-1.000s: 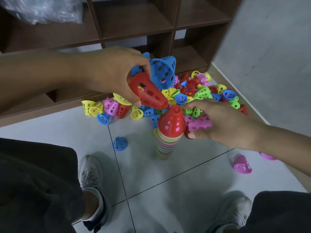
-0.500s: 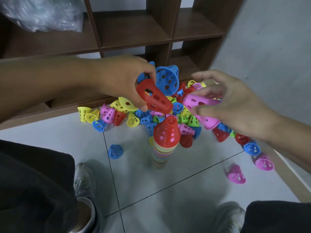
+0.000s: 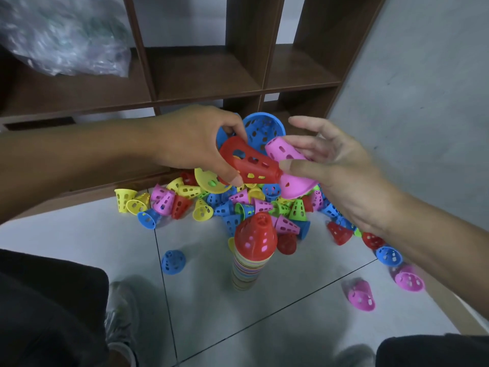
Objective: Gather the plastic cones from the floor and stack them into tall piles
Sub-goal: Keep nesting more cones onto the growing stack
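Note:
My left hand (image 3: 195,141) grips a short nest of cones: a red cone (image 3: 248,162) in front, blue cones (image 3: 264,128) behind and a yellow one (image 3: 209,181) below. My right hand (image 3: 336,168) holds a pink cone (image 3: 287,154) between thumb and fingers, its side touching the red cone's tip. Below both hands a tall striped stack (image 3: 247,268) topped by a red cone (image 3: 255,235) stands on the floor. A heap of loose coloured cones (image 3: 238,205) lies behind the stack.
A brown shelf unit (image 3: 206,83) stands behind the heap, with a plastic bag (image 3: 66,38) on its left shelf. Stray cones lie apart: a blue one (image 3: 173,262) at left, pink ones (image 3: 361,298) at right. My shoes (image 3: 119,313) and knees border the tiled floor.
My right hand rose from the heap with the pink cone and carried it left until it meets the red cone in my left hand. The left hand stayed roughly in place.

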A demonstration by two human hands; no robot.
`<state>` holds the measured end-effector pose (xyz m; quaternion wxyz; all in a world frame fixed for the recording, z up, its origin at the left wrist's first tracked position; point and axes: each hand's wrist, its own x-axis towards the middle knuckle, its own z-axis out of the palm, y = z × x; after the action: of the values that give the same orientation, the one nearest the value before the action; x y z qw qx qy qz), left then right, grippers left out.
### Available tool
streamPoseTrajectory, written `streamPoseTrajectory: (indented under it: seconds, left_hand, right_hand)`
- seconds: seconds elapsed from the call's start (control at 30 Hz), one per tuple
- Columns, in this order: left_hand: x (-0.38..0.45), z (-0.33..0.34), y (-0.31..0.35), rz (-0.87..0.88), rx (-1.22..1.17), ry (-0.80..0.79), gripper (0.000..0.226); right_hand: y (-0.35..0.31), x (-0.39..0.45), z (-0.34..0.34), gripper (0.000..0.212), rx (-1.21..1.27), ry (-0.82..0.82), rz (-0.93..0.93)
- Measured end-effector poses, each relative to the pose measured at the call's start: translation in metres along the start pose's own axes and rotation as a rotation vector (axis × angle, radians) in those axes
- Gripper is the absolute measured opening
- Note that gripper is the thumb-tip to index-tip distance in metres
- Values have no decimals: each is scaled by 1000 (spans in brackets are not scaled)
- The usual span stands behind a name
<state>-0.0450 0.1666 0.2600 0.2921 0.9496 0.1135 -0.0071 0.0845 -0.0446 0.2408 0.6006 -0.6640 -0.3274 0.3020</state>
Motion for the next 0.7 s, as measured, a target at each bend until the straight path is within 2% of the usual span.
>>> streamPoseTrajectory:
  seconds: [0.23, 0.37, 0.6, 0.7]
  left_hand:
    - [-7, -2, 1, -12, -12, -5, 63]
    - [-7, 1, -3, -73, 40, -34, 70]
    - [-9, -4, -1, -129, -20, -8, 58]
    - [-11, -8, 0, -138, -9, 26, 62]
  right_hand:
    - [0, 2, 0, 57, 89, 50, 33]
    - [-3, 1, 2, 58, 155, 99, 43]
    - [-2, -4, 7, 64, 260, 24, 49]
    - [2, -7, 7, 66, 231, -39, 71]
